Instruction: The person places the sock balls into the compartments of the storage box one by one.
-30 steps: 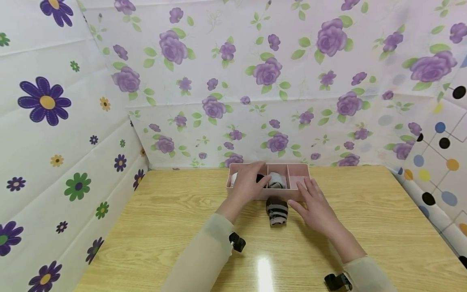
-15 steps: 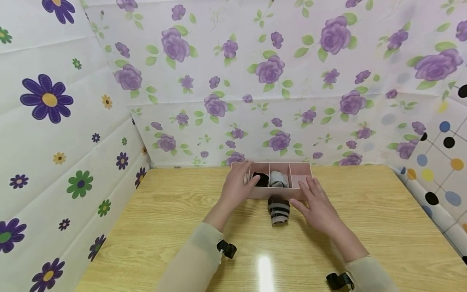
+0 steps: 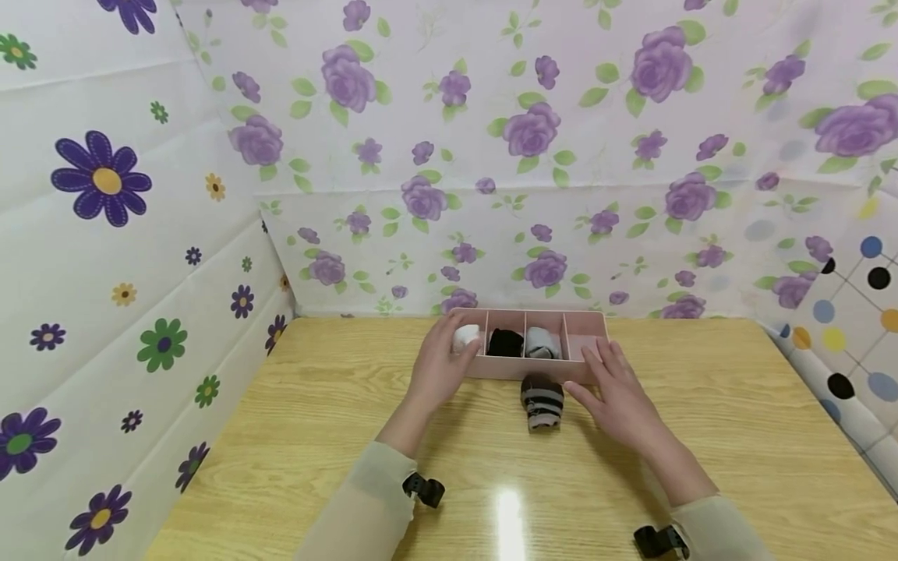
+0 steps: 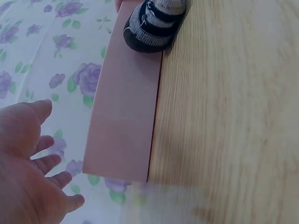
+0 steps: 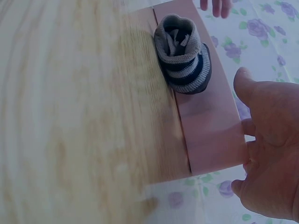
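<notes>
A pink divided box (image 3: 505, 369) stands at the back of the table. From its left end, its compartments hold a white rolled sock (image 3: 466, 336), a black one (image 3: 506, 343) and a grey one (image 3: 542, 343); the pink floor shows in the rightmost. Against the box's front sits a striped sock (image 3: 543, 403), bunched up, its cuff opening visible in the right wrist view. My left hand (image 3: 436, 366) is at the box's left end, fingers spread and partly over the white sock. At the right end, my right hand (image 3: 619, 397) has extended fingers at the rim, its thumb near the striped sock.
The wooden table (image 3: 309, 436) spreads out in front of the box. A flower-printed sheet (image 3: 421, 156) hangs right behind it, and patterned sheets flank the table on both sides. Each wrist carries a small black camera mount.
My left hand has moved left from above the box's left compartments to its left end, uncovering the white and black socks. My right hand and the striped sock have stayed about in place.
</notes>
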The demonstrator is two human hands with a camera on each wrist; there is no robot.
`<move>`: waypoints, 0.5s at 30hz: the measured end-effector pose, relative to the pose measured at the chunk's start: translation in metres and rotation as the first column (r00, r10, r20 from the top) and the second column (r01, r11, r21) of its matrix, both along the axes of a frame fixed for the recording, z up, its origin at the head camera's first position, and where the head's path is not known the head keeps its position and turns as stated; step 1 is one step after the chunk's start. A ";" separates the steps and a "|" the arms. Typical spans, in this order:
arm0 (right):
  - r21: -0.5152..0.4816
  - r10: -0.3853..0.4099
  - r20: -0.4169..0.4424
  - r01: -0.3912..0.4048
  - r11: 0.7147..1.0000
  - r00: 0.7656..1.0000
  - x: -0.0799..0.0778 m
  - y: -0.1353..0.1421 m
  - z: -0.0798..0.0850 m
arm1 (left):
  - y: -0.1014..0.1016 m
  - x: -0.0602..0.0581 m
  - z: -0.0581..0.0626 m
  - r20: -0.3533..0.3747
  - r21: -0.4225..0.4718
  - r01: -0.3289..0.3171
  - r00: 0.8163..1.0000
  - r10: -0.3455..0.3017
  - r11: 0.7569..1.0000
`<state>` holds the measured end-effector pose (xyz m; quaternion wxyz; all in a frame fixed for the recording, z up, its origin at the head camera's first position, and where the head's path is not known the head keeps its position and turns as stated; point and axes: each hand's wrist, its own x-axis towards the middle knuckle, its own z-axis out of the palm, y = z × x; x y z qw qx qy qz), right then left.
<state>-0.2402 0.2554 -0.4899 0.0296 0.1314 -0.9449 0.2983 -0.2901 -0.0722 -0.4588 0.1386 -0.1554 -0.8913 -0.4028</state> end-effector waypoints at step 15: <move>0.001 0.002 -0.011 -0.002 1.000 1.000 0.000 0.001 -0.001 | -0.014 -0.003 -0.010 0.152 0.183 -0.075 0.987 0.048 0.980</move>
